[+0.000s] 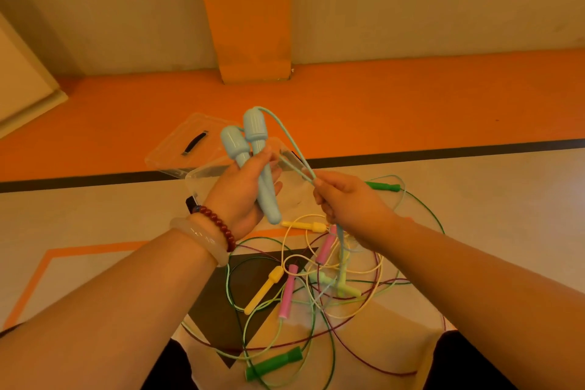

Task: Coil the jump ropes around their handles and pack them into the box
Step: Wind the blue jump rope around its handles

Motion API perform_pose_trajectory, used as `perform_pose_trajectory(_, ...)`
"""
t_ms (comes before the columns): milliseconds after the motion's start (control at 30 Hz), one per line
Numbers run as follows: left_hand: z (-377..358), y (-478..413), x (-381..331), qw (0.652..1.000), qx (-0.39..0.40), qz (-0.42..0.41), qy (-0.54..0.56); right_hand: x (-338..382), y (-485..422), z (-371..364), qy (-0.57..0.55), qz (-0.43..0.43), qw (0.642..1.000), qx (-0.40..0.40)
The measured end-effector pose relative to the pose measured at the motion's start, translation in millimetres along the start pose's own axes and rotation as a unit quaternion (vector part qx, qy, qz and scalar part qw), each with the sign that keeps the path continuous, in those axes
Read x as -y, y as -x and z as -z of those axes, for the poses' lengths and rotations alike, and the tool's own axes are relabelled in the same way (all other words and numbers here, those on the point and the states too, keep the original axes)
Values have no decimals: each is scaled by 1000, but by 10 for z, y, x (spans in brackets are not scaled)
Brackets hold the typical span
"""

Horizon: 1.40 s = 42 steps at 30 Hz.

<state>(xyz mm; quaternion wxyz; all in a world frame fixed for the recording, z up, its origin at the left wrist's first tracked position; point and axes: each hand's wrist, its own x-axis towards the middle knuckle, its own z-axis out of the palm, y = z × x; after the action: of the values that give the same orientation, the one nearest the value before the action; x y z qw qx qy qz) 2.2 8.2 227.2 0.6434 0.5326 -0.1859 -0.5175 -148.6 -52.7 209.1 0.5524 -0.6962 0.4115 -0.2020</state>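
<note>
We were on the coiling step. Our left hand (243,196) gripped both blue handles (253,136) together, upright, held up in front of the clear box (198,180) on the floor. Our right hand (348,203) pinched the blue rope (291,141) just beside them, both arms stretched forward. Next move, we figured: wind that slack round the handles and keep it taut. The other ropes (316,279) lay tangled below.

left hand (239,195) grips blue handles (254,135) | right hand (346,199) apparently pinches rope (293,148)
</note>
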Motion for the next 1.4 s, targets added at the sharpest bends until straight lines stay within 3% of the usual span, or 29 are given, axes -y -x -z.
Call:
perform_pose_trajectory(200,-58,12,23,997,19,-6,78,54,139,-250,-130,-35,990,37)
perform_pose_trajectory(533,-110,83,-13,986,70,3,153,61,227,-301,-162,-79,980,83)
perform_pose_trajectory(700,-84,62,-45,984,48,6,172,73,276,-368,-180,-84,974,109)
perform_pose_trajectory(800,-72,55,-57,989,78,10,125,89,291,-374,-188,-109,966,142)
perform_pose_trajectory(967,-91,31,6,998,55,-8,1,77,326,-418,-155,-139,959,192)
perform_pose_trajectory(1067,-35,0,-52,999,23,-16,42,120,330,-387,-119,-114,969,185)
perform_pose_trajectory(1233,41,21,-234,995,72,7,70,232,341,-318,-104,-108,981,125)
perform_pose_trajectory(1400,24,37,-267,993,68,-11,99,285,367,-264,71,-7,996,56)
